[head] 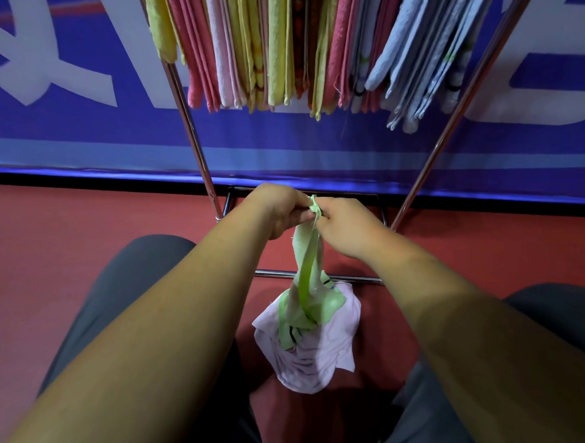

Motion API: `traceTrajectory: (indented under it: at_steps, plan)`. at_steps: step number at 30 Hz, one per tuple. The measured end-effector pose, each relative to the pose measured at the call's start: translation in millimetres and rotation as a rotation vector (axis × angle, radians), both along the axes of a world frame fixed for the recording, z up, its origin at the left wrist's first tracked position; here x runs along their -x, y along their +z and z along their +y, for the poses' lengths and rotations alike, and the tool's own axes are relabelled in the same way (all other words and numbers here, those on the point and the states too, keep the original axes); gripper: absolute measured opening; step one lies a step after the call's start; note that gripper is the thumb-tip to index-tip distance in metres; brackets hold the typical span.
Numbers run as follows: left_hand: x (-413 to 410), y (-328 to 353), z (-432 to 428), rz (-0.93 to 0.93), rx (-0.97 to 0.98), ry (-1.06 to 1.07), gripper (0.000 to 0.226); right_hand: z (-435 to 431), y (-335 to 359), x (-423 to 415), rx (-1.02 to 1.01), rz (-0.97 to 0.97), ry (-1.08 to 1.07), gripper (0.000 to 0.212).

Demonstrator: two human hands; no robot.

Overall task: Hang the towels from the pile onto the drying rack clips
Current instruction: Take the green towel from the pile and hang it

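Note:
A light green towel [307, 275] hangs down from both my hands, in the middle of the view. My left hand [281, 209] and my right hand [345, 226] pinch its top edge close together. Its lower end lies crumpled on a pale pink towel [316, 354] that rests on the red floor between my knees. Above, the drying rack [188, 118] carries several hung towels [277, 48] in yellow, pink, white and light blue. The rack's clips are out of view above the frame.
The rack's chrome legs [454, 111] slant down to a low crossbar [276, 273] just behind the pink towel. A blue and white banner [89, 128] covers the wall behind. My legs in dark trousers [122, 295] sit on either side.

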State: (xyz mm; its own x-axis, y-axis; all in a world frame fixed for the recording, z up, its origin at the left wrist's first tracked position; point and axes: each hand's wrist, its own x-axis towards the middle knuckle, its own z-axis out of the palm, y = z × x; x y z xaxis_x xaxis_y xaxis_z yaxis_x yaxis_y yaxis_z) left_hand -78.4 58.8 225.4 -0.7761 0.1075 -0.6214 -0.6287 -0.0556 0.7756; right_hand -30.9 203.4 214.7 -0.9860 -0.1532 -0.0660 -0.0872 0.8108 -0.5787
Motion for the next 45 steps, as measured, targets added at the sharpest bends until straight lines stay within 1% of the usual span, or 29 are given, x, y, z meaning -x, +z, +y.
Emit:
traceTrajectory:
  at_steps: [7,11,13,17,19,21,22,23,26,27,28,31,33,34,36,38,42,44,45]
  plan:
    - [3,2,-4,0.020,-0.058,0.025,0.019,0,-5,2,0.010,0.050,0.022,0.011]
    - [5,2,-8,0.048,-0.093,0.062,0.013,1,-1,4,0.076,0.050,-0.001,0.019]
    - [6,2,-10,0.081,-0.091,0.055,0.020,0,1,4,0.094,0.043,-0.034,0.020]
    - [6,5,-11,0.145,-0.071,-0.037,0.034,-2,4,6,0.180,0.020,-0.171,0.025]
    - [7,5,-13,0.207,0.005,-0.103,0.041,-2,9,8,0.238,0.019,-0.255,0.026]
    - [6,7,-14,0.329,0.187,-0.233,0.050,-3,15,9,0.323,0.030,-0.337,0.027]
    - [4,8,-14,0.401,0.274,-0.303,0.050,-3,19,10,0.375,0.038,-0.368,0.029]
    - [2,10,-14,0.458,0.335,-0.357,0.046,-3,22,10,0.421,0.048,-0.389,0.031]
    - [0,9,-14,0.537,0.451,-0.415,0.022,2,31,8,0.496,0.071,-0.423,0.031]
    - [1,8,-16,0.558,0.500,-0.416,0.016,4,34,6,0.518,0.075,-0.437,0.030]
    - [3,5,-18,0.584,0.558,-0.421,0.017,7,36,5,0.542,0.082,-0.450,0.030]
    - [5,6,-25,0.636,0.759,-0.427,0.037,14,40,5,0.587,0.098,-0.467,0.030]
    - [1,14,-29,0.678,0.801,-0.425,0.050,18,42,4,0.614,0.100,-0.452,0.030]
    - [0,19,-31,0.687,0.776,-0.417,0.054,21,44,2,0.625,0.103,-0.446,0.030]
    - [-5,28,-38,0.648,0.646,-0.367,0.051,26,50,-2,0.646,0.121,-0.446,0.030]
    - [-9,33,-45,0.638,0.509,-0.287,0.041,31,60,-9,0.652,0.139,-0.468,0.029]
    - [-22,55,-43,0.633,0.236,-0.127,0.022,41,82,-19,0.585,0.189,-0.482,0.027]
    - [-27,72,-39,0.657,0.171,-0.090,0.011,45,94,-23,0.556,0.222,-0.494,0.027]
    - [-28,80,-38,0.673,0.149,-0.074,0.010,47,101,-25,0.545,0.236,-0.496,0.026]
